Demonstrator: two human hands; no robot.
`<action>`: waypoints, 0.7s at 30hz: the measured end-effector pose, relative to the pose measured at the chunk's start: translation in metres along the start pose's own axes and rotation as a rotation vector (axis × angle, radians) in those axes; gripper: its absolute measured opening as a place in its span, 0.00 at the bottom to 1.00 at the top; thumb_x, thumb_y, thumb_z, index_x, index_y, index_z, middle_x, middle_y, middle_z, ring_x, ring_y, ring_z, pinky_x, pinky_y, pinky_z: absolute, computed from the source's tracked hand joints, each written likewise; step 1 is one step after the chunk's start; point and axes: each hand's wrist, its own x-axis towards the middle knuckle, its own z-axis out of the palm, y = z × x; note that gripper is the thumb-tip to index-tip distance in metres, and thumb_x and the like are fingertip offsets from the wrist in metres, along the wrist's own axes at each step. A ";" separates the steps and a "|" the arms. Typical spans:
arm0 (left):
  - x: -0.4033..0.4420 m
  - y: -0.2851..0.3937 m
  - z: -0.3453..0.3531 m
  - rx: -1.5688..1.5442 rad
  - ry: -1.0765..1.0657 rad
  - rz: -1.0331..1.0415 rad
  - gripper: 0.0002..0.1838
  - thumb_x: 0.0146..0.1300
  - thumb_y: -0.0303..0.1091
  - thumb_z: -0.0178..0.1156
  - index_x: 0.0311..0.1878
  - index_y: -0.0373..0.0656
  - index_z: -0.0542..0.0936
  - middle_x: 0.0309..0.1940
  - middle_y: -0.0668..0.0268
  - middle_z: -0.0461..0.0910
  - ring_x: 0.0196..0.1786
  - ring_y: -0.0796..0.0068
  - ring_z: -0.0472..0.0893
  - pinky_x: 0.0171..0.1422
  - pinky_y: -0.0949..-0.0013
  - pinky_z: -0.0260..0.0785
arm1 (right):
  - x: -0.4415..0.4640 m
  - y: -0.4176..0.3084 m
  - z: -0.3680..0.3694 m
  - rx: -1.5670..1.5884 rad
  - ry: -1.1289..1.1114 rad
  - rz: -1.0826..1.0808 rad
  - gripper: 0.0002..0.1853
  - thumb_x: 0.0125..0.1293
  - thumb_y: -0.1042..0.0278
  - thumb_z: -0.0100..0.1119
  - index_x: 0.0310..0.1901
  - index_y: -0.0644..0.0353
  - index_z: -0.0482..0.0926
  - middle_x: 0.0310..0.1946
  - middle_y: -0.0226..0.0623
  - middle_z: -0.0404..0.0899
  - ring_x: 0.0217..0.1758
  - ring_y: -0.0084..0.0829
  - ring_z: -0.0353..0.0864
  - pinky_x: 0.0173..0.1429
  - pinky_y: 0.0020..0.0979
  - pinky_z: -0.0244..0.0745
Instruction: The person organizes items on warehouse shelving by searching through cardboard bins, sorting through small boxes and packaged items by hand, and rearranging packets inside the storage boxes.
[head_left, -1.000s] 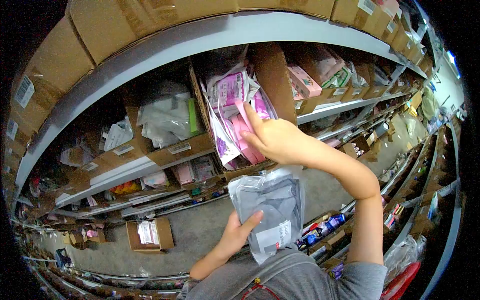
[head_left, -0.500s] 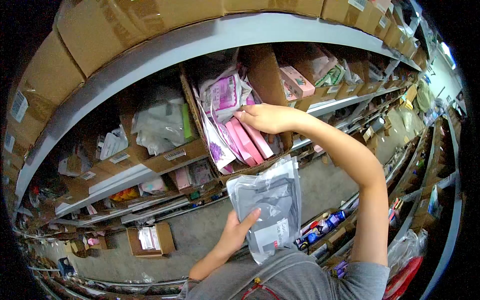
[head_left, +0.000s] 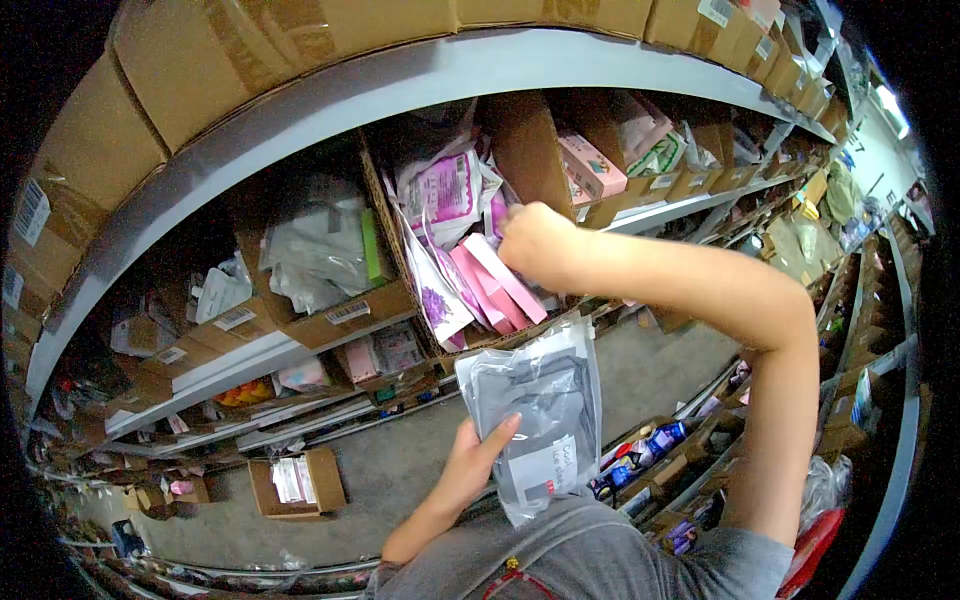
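Observation:
My left hand (head_left: pixel 478 462) grips a clear plastic pack (head_left: pixel 540 420) with grey fabric and a white label, thumb on top. My right hand (head_left: pixel 540 245) is at the right side of an open cardboard bin (head_left: pixel 535 150) on the shelf, its fingers curled; what they hold, if anything, is hidden. Just left of it, pink boxes (head_left: pixel 495 285) lean in the bin. Purple-and-white pouches (head_left: pixel 445 195) lie behind and to the left of them.
Left of the bin, another holds clear bags (head_left: pixel 315 250). A pink box (head_left: pixel 592 165) sits in a bin to the right. A metal shelf beam (head_left: pixel 400 75) curves above. An open carton (head_left: pixel 325 480) stands on the floor.
My right hand has moved from the pink boxes to the right side of the bin, and its fingers have curled. The pink boxes have shifted. My left hand still grips the pack.

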 end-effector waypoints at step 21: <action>0.014 -0.011 0.006 -0.164 0.048 0.034 0.16 0.55 0.35 0.52 0.44 0.35 0.68 0.37 0.64 0.72 0.39 0.78 0.71 0.44 0.74 0.63 | -0.023 0.002 0.018 0.005 0.121 -0.296 0.04 0.43 0.69 0.51 0.21 0.57 0.74 0.21 0.38 0.75 0.27 0.37 0.76 0.27 0.34 0.69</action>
